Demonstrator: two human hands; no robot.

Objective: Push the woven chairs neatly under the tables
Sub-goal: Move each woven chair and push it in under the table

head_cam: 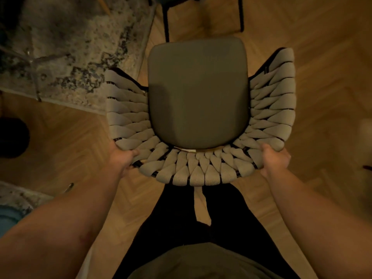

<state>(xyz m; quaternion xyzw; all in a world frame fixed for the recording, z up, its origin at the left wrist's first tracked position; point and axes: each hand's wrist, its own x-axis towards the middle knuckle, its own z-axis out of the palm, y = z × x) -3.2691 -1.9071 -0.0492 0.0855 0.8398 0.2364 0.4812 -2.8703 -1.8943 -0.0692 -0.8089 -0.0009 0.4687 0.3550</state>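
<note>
- Olive shirt and dark trousers fill the bottom edge, closest of all. A bare forearm reaches forward on each side.
- Left grip is closed on the rear left curve of the chair. The thumb lies over the top of the straps, and the other fingers curl out of sight under the rim.
- Right grip holds the rear right curve the same way, thumb on top and fingers hidden below.
- Between the two, the woven back bends in a horseshoe of pale straps on a dark frame. Its rear edge is just in front of the trousers, and its two arms open away from the person.
- Inside the horseshoe sits the grey-green seat cushion, its rounded front edge pointing away from the person.
- All of it stands on the wooden floor. Bare boards show on both sides, with a wider stretch on the right.
- Two thin dark legs rise at the top of the view, set about as far apart as the cushion is wide. The cushion's front edge is near them. I cannot tell whether they belong to a surface or to another seat.
- At upper left a mottled rug runs its edge diagonally close beside the left arm of the woven back. A clear leg stands on it.
- Farther out are a second rug corner at lower left, a dark round shape at the left edge and a pale blur at the right edge.
</note>
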